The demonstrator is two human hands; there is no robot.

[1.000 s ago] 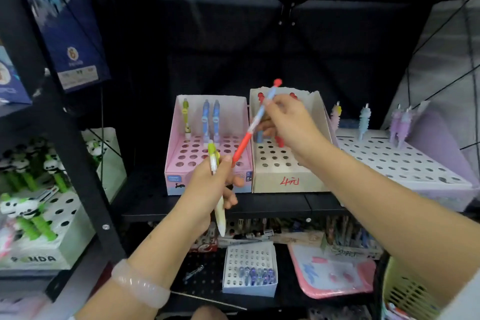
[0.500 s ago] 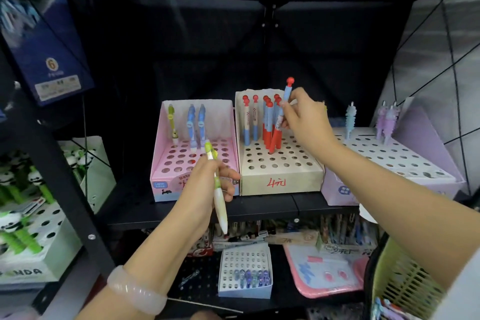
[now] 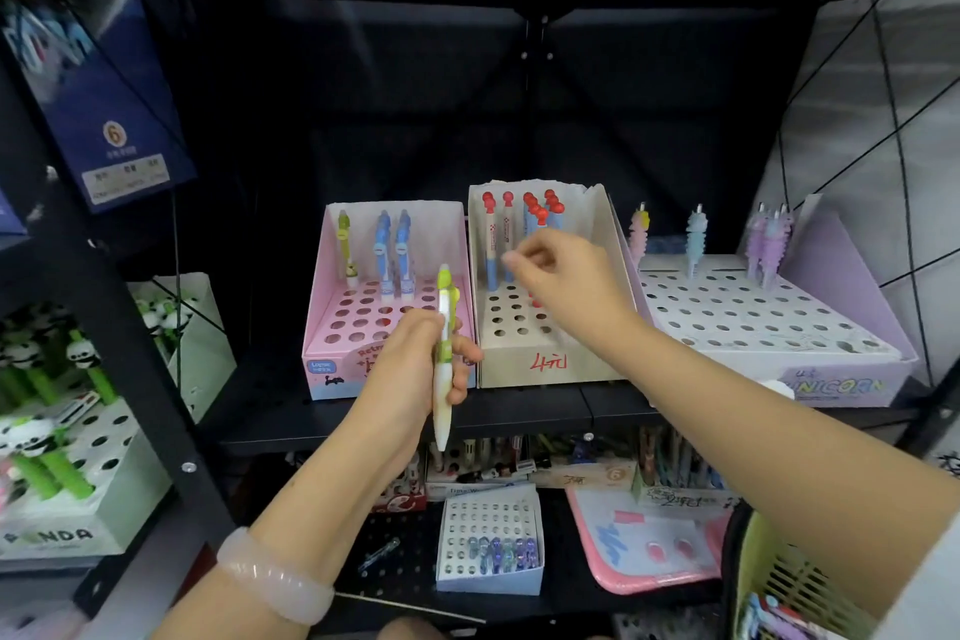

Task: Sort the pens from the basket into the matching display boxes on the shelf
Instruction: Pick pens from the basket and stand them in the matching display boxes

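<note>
Legible markings, left to right:

1. Green-and-white display box (image 3: 62, 530), near left: "PANDA" printed on its front face; the first letter is partly cut off by the frame edge.
2. Blue hanging package (image 3: 111, 120), far left: a round gold badge bearing the numeral "6". The white label below it carries print too small to read.
3. Pink display box (image 3: 332, 369) on the shelf: a small blue tag reading "Lopac" or similar, uncertain; red lettering beginning "Retr", the rest hidden behind the left hand (image 3: 410, 369).
4. Cream display box (image 3: 545, 364): handwritten in red, a "4" followed by a character.
5. Lilac display box (image 3: 831, 387), right: "UNICORN" on the front.
6. Lower shelf box (image 3: 613, 476): a round "6" badge.
</note>
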